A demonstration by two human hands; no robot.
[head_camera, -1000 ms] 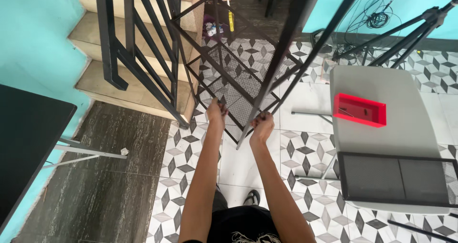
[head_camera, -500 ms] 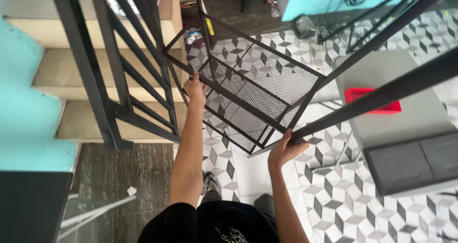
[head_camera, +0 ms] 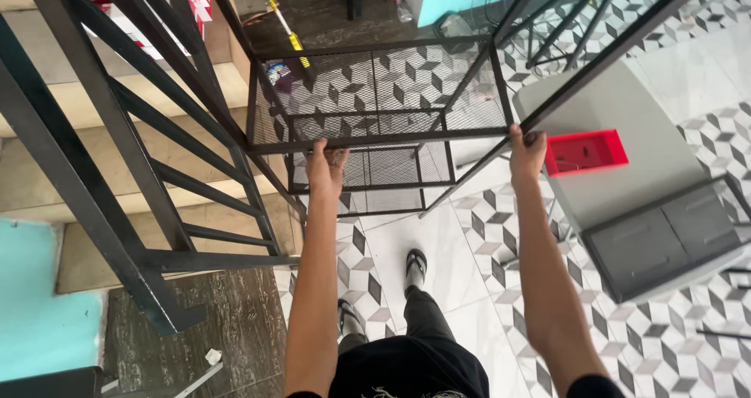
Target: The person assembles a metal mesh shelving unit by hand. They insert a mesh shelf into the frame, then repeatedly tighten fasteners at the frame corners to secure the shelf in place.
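View from a head-worn camera, looking straight down past the wearer's two outstretched bare arms.

Both hands grip a tall black metal shelving rack with wire-mesh shelves [head_camera: 375, 93], held up in front of the body above the floor. The left hand [head_camera: 326, 166] has its fingers curled tightly around the rack's near horizontal frame bar, at a point left of centre. The right hand [head_camera: 526, 149] is closed in the same way on the near right corner, where that bar meets a long upright post that runs up and away toward the top right edge of the view. The top mesh shelf lies roughly level between the hands, and lower shelves show through it beneath.

Below, a floor of grey, black and white geometric cube-pattern tiles [head_camera: 501, 234] is visible, with the person's feet in dark sandals [head_camera: 415, 265] standing on it between the arms.

To the left, a black metal stair railing with slanted bars [head_camera: 149, 148] stands close beside the rack, with beige stone steps [head_camera: 102, 101] behind it.

To the right, a light grey rectangular table [head_camera: 626, 109] carries a shallow red rectangular plastic tray [head_camera: 587, 152] and, nearer the viewer, a flat black mesh panel [head_camera: 665, 238].
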